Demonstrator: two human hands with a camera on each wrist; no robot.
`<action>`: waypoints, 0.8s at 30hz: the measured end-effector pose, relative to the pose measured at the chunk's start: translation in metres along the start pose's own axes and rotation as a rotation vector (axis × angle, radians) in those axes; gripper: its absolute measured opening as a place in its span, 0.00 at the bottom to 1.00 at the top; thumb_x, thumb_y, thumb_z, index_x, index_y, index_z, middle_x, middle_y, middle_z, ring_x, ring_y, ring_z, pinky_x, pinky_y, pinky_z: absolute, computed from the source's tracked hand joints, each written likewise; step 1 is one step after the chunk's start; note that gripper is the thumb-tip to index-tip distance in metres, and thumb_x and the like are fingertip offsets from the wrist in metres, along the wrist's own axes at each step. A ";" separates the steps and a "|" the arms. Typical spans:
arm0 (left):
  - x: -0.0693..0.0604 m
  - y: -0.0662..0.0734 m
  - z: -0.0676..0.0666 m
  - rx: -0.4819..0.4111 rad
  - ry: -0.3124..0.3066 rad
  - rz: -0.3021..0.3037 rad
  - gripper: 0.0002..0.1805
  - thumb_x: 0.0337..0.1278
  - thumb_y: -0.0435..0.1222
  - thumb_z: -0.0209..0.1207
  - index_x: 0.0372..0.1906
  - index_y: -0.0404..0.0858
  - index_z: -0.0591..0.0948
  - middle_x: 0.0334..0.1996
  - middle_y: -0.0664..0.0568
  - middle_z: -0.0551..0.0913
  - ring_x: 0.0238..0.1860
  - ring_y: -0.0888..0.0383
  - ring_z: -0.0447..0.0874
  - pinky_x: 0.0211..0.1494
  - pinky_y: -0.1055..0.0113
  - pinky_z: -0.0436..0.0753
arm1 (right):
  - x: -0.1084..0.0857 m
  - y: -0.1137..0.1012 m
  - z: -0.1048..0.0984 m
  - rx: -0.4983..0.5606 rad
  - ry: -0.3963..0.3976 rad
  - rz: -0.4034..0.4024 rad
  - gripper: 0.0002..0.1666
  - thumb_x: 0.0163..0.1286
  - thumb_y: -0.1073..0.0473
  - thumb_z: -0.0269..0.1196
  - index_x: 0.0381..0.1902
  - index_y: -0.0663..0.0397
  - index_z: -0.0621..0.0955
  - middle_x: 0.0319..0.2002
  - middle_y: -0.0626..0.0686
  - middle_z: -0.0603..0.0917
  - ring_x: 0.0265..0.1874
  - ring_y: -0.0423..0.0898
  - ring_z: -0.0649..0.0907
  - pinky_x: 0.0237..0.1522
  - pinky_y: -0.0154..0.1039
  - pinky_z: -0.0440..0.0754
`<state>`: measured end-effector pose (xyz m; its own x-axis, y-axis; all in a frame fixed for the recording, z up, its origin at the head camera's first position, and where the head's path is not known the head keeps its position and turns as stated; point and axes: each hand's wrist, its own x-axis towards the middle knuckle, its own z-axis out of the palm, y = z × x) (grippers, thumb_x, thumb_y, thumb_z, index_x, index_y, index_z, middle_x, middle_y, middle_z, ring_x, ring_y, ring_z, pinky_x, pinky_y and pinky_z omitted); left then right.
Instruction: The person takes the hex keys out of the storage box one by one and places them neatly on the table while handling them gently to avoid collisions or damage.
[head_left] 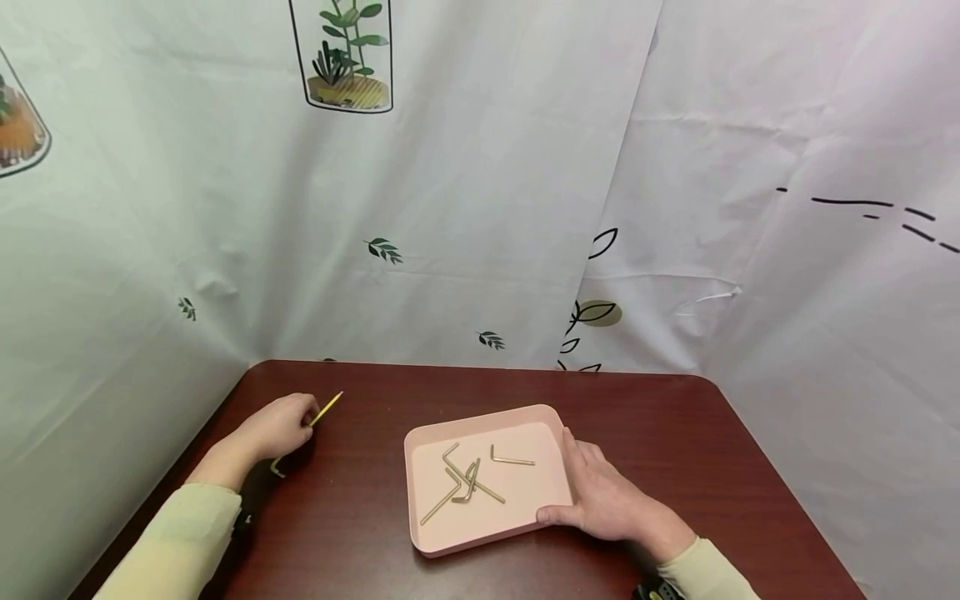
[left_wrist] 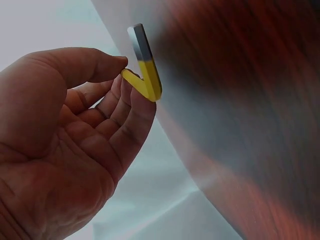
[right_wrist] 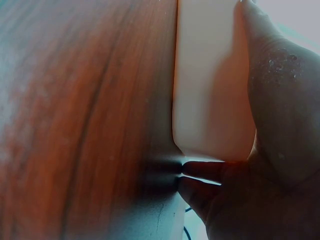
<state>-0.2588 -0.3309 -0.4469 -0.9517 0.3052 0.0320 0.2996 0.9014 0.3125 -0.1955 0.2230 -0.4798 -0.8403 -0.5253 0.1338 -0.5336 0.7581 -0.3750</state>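
My left hand [head_left: 281, 427] pinches a yellow hex key [head_left: 327, 407] between thumb and fingertips over the table's left side. In the left wrist view, that hex key [left_wrist: 145, 70] shows its yellow bend and a bare grey metal tip. A shallow pink tray [head_left: 551, 417] sits in the middle, holding several brass-coloured hex keys [head_left: 513, 460], most of them crossed in a loose pile. Around the tray's right end, my right hand [head_left: 603, 496] grips it, thumb on the near rim and fingers along the short side. The right wrist view shows the tray's side wall [right_wrist: 210, 75] close up.
The dark red wooden table [head_left: 352, 517] has rounded far corners. A pale patterned cloth [head_left: 480, 192] hangs behind the table and along both sides.
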 end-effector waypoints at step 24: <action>0.002 -0.018 -0.002 0.025 -0.047 -0.054 0.07 0.65 0.26 0.63 0.46 0.29 0.82 0.36 0.47 0.82 0.36 0.51 0.79 0.43 0.47 0.83 | 0.000 -0.001 -0.001 -0.005 -0.004 0.002 0.82 0.64 0.22 0.74 0.84 0.83 0.51 0.80 0.77 0.65 0.77 0.71 0.70 0.73 0.66 0.74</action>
<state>-0.2661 -0.3471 -0.4502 -0.9627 0.2691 -0.0290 0.2496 0.9242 0.2892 -0.1952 0.2226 -0.4790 -0.8409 -0.5254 0.1294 -0.5325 0.7609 -0.3707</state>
